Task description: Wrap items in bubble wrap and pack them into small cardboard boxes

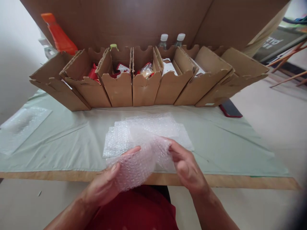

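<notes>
Between my two hands is a bubble wrap pouch [137, 169], clear and crinkled, held over the table's front edge. My left hand [107, 182] grips its left end, thumb on the near face and fingers behind. At its right end, my right hand [185, 163] has the fingers against or inside the plastic; exactly where the fingertips sit is partly hidden. Beyond the held piece, a stack of bubble wrap sheets [153, 124] lies flat on the green cloth [79, 137].
A row of cardboard bins [146, 92] with packets and boxes stands behind. An orange bottle [59, 35] and two white-capped bottles [163, 41] rise behind them. More bubble wrap [24, 127] lies at left, and a dark phone [230, 108] at right.
</notes>
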